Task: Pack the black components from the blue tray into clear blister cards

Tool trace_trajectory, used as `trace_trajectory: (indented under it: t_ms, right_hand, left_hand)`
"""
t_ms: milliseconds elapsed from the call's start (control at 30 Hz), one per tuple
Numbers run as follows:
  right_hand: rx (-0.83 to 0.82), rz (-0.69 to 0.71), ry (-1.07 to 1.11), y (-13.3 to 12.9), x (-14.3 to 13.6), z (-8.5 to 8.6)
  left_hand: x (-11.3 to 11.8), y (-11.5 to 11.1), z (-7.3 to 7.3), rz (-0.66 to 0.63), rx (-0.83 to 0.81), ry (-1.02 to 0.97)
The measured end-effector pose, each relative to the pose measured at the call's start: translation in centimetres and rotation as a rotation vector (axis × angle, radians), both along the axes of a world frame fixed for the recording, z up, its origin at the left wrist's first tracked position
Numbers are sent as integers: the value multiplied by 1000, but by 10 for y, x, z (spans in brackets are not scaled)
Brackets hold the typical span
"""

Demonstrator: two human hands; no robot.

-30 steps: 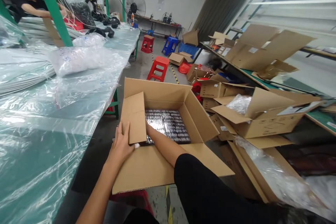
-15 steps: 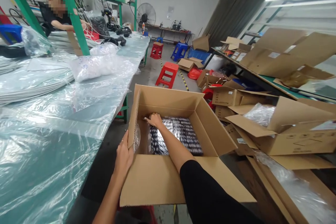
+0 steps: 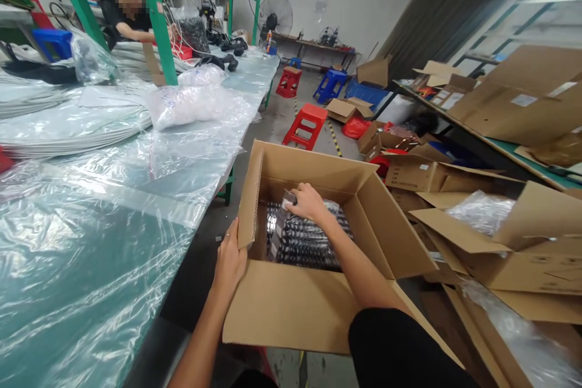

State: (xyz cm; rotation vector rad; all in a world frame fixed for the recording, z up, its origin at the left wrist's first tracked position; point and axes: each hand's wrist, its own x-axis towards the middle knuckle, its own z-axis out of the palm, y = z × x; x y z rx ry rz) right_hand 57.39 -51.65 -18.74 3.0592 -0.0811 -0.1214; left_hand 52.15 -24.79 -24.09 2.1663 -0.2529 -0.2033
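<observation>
An open cardboard box (image 3: 291, 309) stands in front of me with its flaps folded out. Inside lies a layer of dark small parts under shiny clear plastic, which looks like a plastic tray (image 3: 309, 242). My right hand (image 3: 309, 203) reaches into the box, fingers closed on the far left edge of this tray; that side is tilted up, showing a clear strip along its edge. My left hand (image 3: 230, 260) grips the box's left flap (image 3: 251, 206), thumb and fingers on either side of the cardboard.
To the left runs a long table (image 3: 136, 218) covered in clear plastic, with coiled white cables and a plastic bag (image 3: 182, 108). A person (image 3: 131, 18) sits behind it. A red stool (image 3: 305, 126) stands beyond the box. More open cartons (image 3: 536, 260) crowd the right side.
My right hand has risen and shifted right within the box, lifting the tray's left side. My left hand still holds the flap. The whole view has shifted slightly.
</observation>
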Motion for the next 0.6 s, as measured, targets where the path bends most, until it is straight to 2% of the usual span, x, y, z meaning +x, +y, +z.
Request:
trace_trajectory:
  t_ms: [100, 167, 300, 400, 433, 500, 600]
  right_hand:
    - [-1, 51, -73, -6, -38, 16]
    - [1, 66, -121, -3, -56, 19]
    - [-10, 20, -168, 6, -71, 16]
    - [-16, 41, -273, 5, -74, 33]
    - [-25, 76, -361, 5, -74, 45]
    - [-64, 178, -617, 6, -74, 83]
    - [-166, 266, -992, 22, -64, 161]
  left_hand:
    - [0, 0, 1, 1, -2, 12]
    - [1, 0, 2, -1, -10, 15]
    - [1, 1, 2, -4, -15, 4]
    - [-1, 1, -1, -9, -15, -19]
    - [-1, 1, -2, -12, -20, -31]
    - [-2, 0, -3, -18, -38, -48]
    - [-2, -2, -4, -13, -58, -49]
